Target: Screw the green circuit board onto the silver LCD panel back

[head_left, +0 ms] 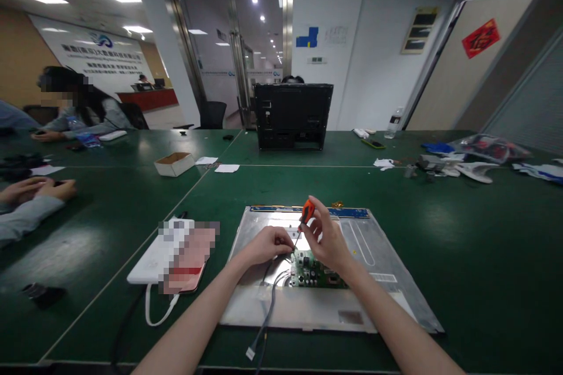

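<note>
A screwdriver (pixel 307 211) with an orange and black handle is gripped in the fingers of my right hand (pixel 329 241). Its shaft slants down to the upper left corner of a green circuit board (pixel 308 274). At that same corner my left hand (pixel 269 245) has its fingertips pinched together; whatever is between them is too small to make out. The board lies on the metal back of a flat display panel (pixel 246 304), which rests on the table. Dark cables (pixel 271 310) run from the board's left side over the panel's near edge, ending in a white connector (pixel 250 353).
Left of the panel lie a white power bank (pixel 149 258) and a phone (pixel 193 263) joined by a white cable. Farther back are a small open box (pixel 175 164) and a black monitor housing (pixel 294 117). Other people sit at left; a co-worker's hands (pixel 39 190) show there.
</note>
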### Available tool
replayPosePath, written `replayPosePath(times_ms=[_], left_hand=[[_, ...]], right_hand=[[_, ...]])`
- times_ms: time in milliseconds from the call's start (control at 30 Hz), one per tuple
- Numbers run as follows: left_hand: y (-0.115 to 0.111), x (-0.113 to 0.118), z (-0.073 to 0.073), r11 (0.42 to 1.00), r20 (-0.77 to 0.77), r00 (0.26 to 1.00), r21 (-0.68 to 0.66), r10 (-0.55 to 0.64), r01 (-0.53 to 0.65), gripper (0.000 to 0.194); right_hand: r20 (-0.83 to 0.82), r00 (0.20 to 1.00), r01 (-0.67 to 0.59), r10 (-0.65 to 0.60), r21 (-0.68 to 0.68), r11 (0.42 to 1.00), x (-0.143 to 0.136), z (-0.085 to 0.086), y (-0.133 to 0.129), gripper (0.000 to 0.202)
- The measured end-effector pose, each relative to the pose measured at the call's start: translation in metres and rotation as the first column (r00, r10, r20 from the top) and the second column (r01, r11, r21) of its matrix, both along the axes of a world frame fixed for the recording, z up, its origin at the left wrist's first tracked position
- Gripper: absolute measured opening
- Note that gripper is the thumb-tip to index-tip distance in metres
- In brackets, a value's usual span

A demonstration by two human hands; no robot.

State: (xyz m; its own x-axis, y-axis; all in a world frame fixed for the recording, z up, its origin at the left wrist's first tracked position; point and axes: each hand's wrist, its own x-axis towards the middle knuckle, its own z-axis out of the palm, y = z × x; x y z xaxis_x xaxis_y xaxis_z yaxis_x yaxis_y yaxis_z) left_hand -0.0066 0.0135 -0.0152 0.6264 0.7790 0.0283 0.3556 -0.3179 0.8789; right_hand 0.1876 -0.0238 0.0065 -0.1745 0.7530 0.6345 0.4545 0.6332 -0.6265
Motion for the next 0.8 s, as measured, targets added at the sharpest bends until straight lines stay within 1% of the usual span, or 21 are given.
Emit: replayPosePath(times_ms=[200, 367, 600, 800], left_hand=[[-0.0008, -0.0001, 0.0011, 1.000, -0.011, 1.000, 0.005, 0.003, -0.003, 0.011], [-0.0021, 0.0009, 0.0027, 1.000, -0.004, 1.000, -0.027, 0.011, -0.011, 0.012], [-0.0015, 0.0002, 0.0009, 1.000, -0.003, 1.000, -0.005, 0.015, -0.015, 0.010], [-0.0010, 0.0015, -0.0009, 1.000, 0.014, 1.000, -0.017, 0.022, -0.021, 0.010]], right_hand=[[0.035, 0.998, 0.043, -0.044, 0.025, 0.999, -0.0004, -0.0042, 0.0009, 0.069], [0.054, 0.996, 0.073, -0.076, 0.052, 0.996, 0.0001, -0.0038, 0.0011, 0.066], [0.042, 0.999, -0.005, 0.005, 0.014, 1.000, 0.0002, 0.0012, -0.0021, 0.068], [0.026, 1.000, 0.003, -0.003, 0.000, 1.000, -0.0004, 0.0006, -0.0022, 0.072]])
